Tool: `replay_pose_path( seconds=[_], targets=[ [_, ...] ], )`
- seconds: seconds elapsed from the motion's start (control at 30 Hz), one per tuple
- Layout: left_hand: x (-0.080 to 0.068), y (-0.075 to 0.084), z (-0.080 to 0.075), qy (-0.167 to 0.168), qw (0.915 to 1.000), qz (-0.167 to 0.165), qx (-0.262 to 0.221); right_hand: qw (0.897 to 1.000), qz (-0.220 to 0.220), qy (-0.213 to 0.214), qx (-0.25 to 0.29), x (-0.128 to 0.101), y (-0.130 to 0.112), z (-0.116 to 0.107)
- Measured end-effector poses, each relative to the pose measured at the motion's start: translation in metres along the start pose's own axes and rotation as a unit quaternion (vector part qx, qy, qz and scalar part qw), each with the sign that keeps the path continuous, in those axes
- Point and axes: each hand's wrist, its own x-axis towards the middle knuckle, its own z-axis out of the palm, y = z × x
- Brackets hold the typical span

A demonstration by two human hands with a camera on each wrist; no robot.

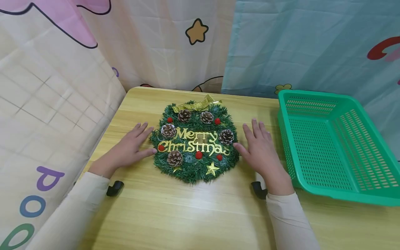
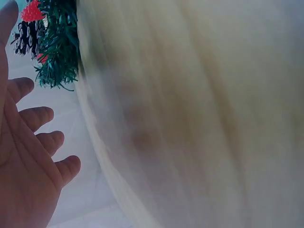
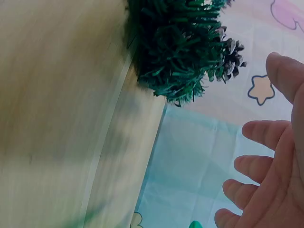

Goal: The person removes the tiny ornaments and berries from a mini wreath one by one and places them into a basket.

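Observation:
A green Christmas wreath [image 1: 193,170] lies flat on the wooden table, with pine cones, red berries, a gold bow at its top and gold "Merry Christmas" lettering across it. My left hand [image 1: 129,147] is spread at the wreath's left side, thumb tip close to its edge. On the other side my right hand [image 1: 260,151] is spread too, its thumb near the right edge. Both wrist views show relaxed fingers holding nothing: the left palm [image 2: 23,166] and the right palm [image 3: 280,185] stand apart from the wreath. Whether either thumb touches the greenery I cannot tell.
A green plastic basket [image 1: 287,152] with slotted walls stands on the table's right side. Printed curtains [image 1: 168,45] hang behind the table and along its left. A black strap-like piece [image 1: 115,188] shows by the left wrist, another [image 1: 258,190] by the right.

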Motion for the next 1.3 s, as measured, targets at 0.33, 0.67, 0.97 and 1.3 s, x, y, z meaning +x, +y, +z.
replay_pose_path(
  seconds=[0.33,0.67,0.97,1.3],
  targets=[
    [0.012,-0.004,0.005,-0.055,0.9960,0.004,-0.070,0.999,-0.014,0.003,0.037,0.005,-0.002,0.002],
    [0.022,-0.003,0.008,-0.080,0.9948,0.010,-0.062,0.994,-0.021,0.000,0.107,0.008,-0.006,0.009],
    [0.027,-0.007,0.008,-0.087,0.9887,-0.010,-0.121,0.978,-0.020,0.019,0.207,0.011,-0.013,0.008],
    [0.030,-0.009,0.009,-0.105,0.9864,-0.003,-0.127,0.973,-0.023,0.014,0.229,0.016,-0.014,0.009]
  ],
)
